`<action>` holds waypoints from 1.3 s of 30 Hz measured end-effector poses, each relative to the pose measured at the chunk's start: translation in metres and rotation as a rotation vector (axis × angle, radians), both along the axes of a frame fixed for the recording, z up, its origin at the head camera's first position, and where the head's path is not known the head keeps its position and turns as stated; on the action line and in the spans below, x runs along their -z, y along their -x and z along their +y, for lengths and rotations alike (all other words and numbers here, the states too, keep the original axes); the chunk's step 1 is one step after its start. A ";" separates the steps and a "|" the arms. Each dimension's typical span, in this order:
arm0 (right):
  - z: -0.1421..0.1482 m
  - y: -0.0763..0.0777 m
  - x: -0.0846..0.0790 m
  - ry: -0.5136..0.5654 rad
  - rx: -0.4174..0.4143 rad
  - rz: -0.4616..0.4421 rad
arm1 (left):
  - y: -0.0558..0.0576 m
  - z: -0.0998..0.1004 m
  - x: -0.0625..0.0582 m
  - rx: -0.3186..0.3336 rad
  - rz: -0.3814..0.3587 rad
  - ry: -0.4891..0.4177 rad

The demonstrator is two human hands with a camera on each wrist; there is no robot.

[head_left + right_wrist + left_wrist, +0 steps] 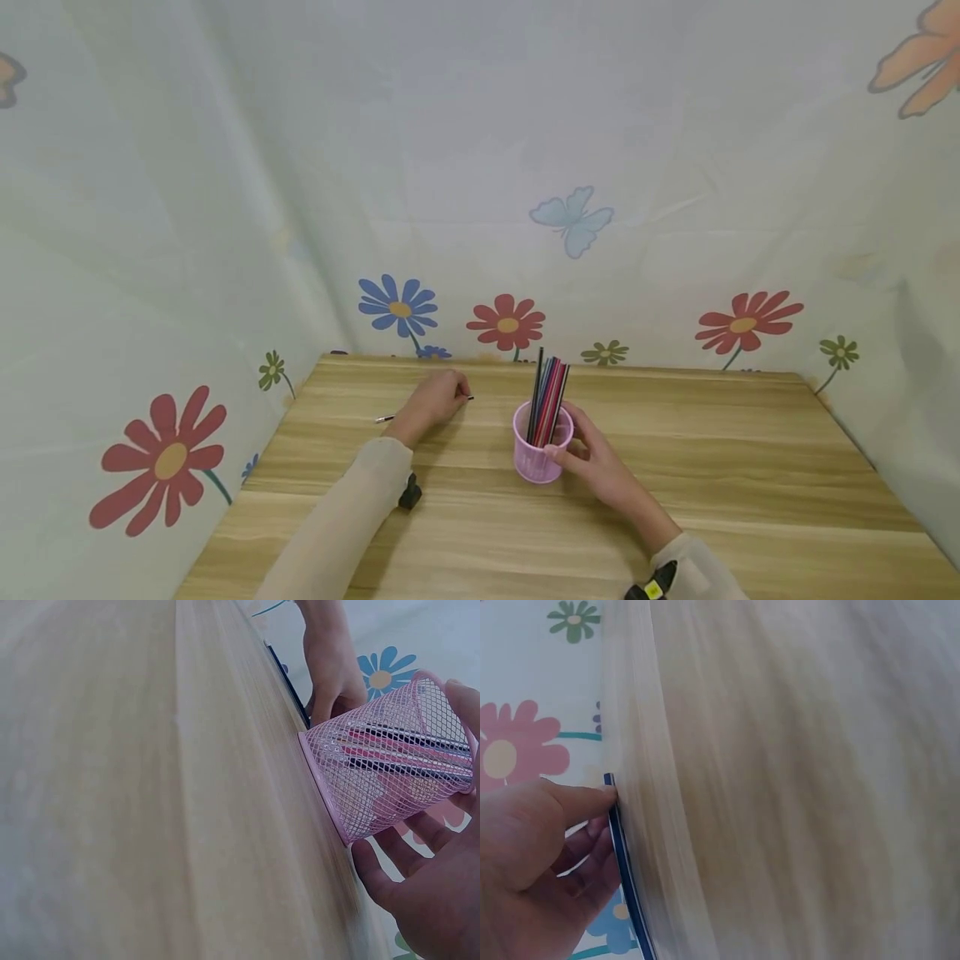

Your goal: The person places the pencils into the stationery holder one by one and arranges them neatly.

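Observation:
On the left, my left hand pinches a dark pencil between thumb and fingers. The pencil lies along the tabletop, its light-banded end showing beyond the wrist in the head view. To the right stands a pink mesh pencil cup, upright on the table. Several pencils, in black, red and blue, lean inside it with their upper ends above the rim. My right hand holds the cup from its right side, thumb at the near side and fingers around the far side.
The wood-grain table carries the cup and the loose pencil. A pale curtain printed with flowers and butterflies hangs behind the table and along both sides. Dark wrist devices sit at the sleeves.

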State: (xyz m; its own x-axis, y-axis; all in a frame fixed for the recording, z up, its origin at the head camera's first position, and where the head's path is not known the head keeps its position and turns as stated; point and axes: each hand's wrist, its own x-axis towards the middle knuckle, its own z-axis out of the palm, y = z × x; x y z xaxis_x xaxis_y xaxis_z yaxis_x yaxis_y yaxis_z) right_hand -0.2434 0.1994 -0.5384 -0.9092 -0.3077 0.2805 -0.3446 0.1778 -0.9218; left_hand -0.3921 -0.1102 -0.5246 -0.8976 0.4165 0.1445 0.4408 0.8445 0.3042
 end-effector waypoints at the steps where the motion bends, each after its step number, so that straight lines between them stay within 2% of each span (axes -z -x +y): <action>1: 0.000 0.000 0.000 -0.002 -0.003 0.001 | -0.001 0.001 0.000 -0.004 -0.003 0.002; 12: -0.001 0.000 0.002 -0.004 -0.008 0.000 | -0.011 0.005 0.006 -0.045 0.030 0.027; 18: -0.005 0.001 0.002 -0.026 -0.012 -0.015 | -0.013 -0.004 0.006 -0.063 -0.065 -0.008; 22: -0.006 0.001 0.003 -0.026 -0.009 -0.018 | -0.015 -0.009 0.002 -0.025 -0.112 -0.080; 26: -0.005 0.001 0.003 -0.015 -0.010 -0.009 | -0.015 -0.011 -0.004 0.032 -0.104 -0.132; 31: -0.003 0.000 0.004 -0.016 -0.010 -0.007 | -0.019 -0.008 -0.019 0.109 -0.055 -0.178; 39: -0.001 0.001 0.003 0.006 0.013 0.013 | -0.033 0.004 -0.066 0.226 -0.027 -0.231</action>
